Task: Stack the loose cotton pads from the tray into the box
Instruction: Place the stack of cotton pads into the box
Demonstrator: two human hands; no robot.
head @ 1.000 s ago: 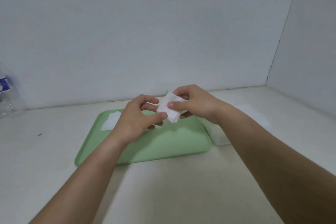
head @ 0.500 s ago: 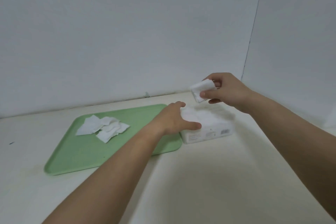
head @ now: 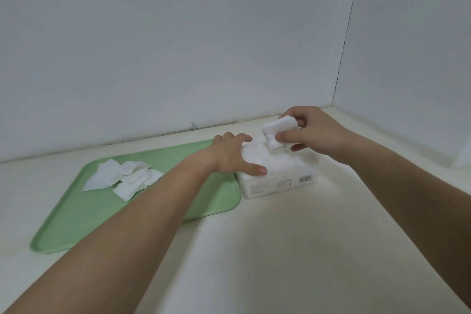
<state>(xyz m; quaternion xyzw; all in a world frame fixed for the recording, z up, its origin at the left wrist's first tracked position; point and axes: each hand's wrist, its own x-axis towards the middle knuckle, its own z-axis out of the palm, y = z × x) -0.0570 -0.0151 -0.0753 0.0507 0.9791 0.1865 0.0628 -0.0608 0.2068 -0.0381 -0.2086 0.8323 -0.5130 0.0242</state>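
Nearest the camera, two bare forearms reach out over a cream, smooth surface. A pale green, flat plastic tray with rounded corners lies on it to the left, under the left forearm. On the far-left part of the tray sits a loose heap of white, square cotton pads, overlapping one another at odd angles.

Just beside the tray's right edge stands a white, rectangular box with a barcode label on its near side, its top showing white cotton. The left hand rests on the box's left end, its grip wide: the thumb lies along the near top edge and the fingers spread over the far side.

Above the far part of the box, the right hand has its grip closed on a small stack of white cotton pads, pinched between thumb and curled fingers. Whether that stack touches the cotton below is not clear.

Behind, plain white wall panels meet in a corner at the right.
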